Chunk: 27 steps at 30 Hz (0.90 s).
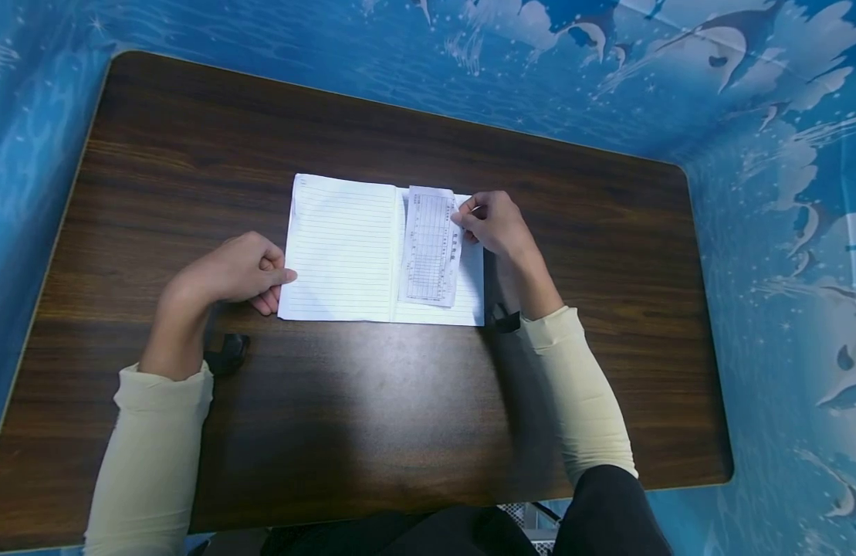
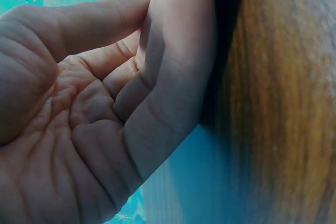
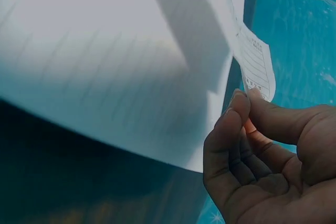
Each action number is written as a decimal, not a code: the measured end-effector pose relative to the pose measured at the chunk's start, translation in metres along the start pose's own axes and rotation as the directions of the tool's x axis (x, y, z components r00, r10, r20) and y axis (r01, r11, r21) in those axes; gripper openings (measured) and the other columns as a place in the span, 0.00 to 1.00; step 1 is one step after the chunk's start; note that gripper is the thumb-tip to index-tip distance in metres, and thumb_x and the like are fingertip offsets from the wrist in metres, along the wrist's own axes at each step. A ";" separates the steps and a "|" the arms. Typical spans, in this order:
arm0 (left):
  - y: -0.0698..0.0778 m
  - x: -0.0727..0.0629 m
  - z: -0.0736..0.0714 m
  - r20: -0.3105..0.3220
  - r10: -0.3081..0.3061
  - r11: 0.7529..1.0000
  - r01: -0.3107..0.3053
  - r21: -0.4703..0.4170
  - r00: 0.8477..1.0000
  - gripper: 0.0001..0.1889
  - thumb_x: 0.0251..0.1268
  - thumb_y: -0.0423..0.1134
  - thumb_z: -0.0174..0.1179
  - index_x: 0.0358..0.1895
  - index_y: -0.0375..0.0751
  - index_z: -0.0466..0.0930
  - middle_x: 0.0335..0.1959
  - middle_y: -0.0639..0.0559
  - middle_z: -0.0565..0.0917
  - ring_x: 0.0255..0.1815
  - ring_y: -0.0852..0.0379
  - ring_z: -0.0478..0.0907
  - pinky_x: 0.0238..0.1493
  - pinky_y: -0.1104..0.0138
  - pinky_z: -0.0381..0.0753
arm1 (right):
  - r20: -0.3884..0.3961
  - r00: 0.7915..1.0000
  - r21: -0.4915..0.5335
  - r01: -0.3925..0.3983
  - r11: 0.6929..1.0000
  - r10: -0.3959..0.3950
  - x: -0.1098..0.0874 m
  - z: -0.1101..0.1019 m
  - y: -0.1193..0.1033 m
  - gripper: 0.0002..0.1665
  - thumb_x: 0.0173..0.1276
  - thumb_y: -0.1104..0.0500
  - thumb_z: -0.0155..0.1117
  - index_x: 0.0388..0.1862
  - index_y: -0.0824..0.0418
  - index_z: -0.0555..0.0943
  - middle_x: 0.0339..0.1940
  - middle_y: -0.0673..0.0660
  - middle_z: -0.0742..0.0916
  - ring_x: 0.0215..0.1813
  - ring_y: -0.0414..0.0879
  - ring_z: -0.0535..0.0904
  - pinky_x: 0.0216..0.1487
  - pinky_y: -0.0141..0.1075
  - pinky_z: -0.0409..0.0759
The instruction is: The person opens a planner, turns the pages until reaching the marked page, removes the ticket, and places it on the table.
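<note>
An open lined notebook [image 1: 340,255] lies on the dark wooden table. Over its right page is a printed slip of paper [image 1: 429,247] with a table of rows and columns. My right hand [image 1: 495,222] pinches the slip's right edge between thumb and fingertips; in the right wrist view the slip [image 3: 257,66] bends up from the page. At the notebook's left edge, my left hand [image 1: 243,272] pinches the page margin, thumb on top and fingers curled beneath. The left wrist view shows the thumb of this hand [image 2: 105,93] meeting the fingers, with the paper's edge mostly hidden.
The wooden table [image 1: 372,401] extends on all sides of the notebook. Blue curtains [image 1: 414,85] with a dolphin print hang along its back and sides. A black strap device [image 1: 228,354] sits at the left wrist, and another [image 1: 505,318] at the right.
</note>
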<state>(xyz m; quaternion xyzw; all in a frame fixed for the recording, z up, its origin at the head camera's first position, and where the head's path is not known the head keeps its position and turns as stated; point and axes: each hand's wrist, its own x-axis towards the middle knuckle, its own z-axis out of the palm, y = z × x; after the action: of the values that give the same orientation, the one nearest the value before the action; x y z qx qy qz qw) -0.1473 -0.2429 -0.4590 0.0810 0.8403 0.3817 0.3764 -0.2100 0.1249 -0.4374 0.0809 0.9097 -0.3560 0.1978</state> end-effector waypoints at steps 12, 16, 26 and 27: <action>-0.002 0.000 0.003 -0.007 0.005 1.000 -0.005 0.000 1.000 0.15 0.83 0.36 0.59 0.33 0.31 0.82 0.24 0.46 0.86 0.24 0.54 0.84 0.29 0.66 0.87 | -0.021 0.999 0.020 0.036 0.999 -0.035 -0.005 -0.020 0.017 0.12 0.82 0.58 0.64 0.52 0.67 0.83 0.48 0.65 0.86 0.43 0.55 0.82 0.57 0.48 0.87; -0.001 -0.001 0.003 -0.008 0.011 1.000 -0.011 -0.002 1.000 0.15 0.83 0.36 0.59 0.34 0.31 0.82 0.24 0.46 0.85 0.23 0.54 0.84 0.29 0.66 0.86 | -0.024 1.000 0.026 0.013 1.000 -0.012 -0.005 -0.032 0.026 0.12 0.84 0.58 0.62 0.53 0.67 0.82 0.50 0.65 0.86 0.45 0.56 0.82 0.57 0.48 0.86; -0.005 0.001 0.004 -0.019 0.008 1.000 -0.008 -0.006 1.000 0.14 0.82 0.35 0.60 0.34 0.30 0.82 0.23 0.46 0.85 0.22 0.55 0.83 0.27 0.67 0.86 | -0.026 0.997 -0.015 -0.077 0.997 0.076 -0.006 -0.061 0.049 0.15 0.85 0.57 0.60 0.57 0.68 0.81 0.55 0.67 0.84 0.52 0.59 0.81 0.57 0.45 0.79; -0.005 0.001 0.003 -0.018 0.008 1.000 -0.008 -0.007 1.000 0.14 0.82 0.35 0.59 0.34 0.30 0.82 0.23 0.46 0.85 0.22 0.55 0.83 0.27 0.67 0.86 | -0.032 0.996 -0.024 -0.084 0.996 0.084 -0.006 -0.063 0.052 0.15 0.85 0.57 0.60 0.57 0.68 0.81 0.55 0.68 0.84 0.52 0.59 0.81 0.56 0.45 0.79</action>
<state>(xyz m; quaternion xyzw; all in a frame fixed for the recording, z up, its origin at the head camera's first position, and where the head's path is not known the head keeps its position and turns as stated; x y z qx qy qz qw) -0.1447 -0.2440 -0.4642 0.0796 0.8419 0.3870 0.3675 -0.2089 0.2056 -0.4250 0.1222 0.9128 -0.3347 0.1995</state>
